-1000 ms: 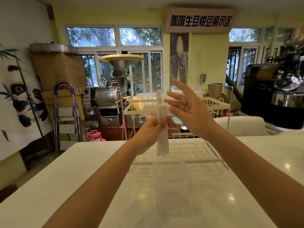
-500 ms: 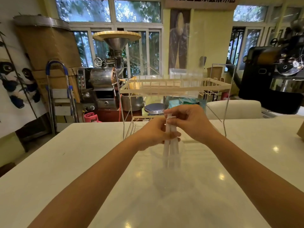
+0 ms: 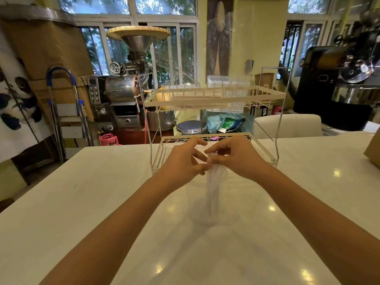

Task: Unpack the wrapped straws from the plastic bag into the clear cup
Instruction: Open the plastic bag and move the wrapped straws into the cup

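A small bunch of white wrapped straws (image 3: 212, 182) stands upright on the white table, blurred by motion. Its lower end is inside a faint clear cup (image 3: 211, 214) whose outline barely shows. My right hand (image 3: 232, 157) pinches the top of the straws between thumb and fingers. My left hand (image 3: 183, 161) is just left of the bunch with its fingers spread, thumb tip close to the straws and not gripping them. I cannot make out the plastic bag.
A cream two-tier wire rack (image 3: 216, 99) stands on the white table (image 3: 102, 202) right behind my hands. A cardboard box corner (image 3: 373, 153) juts in at the right edge. Coffee roasting machines and a ladder stand beyond the table.
The straws came down from chest height to the table and into the cup. My right hand closed on their top and my left hand loosened its hold. The view tilted down.
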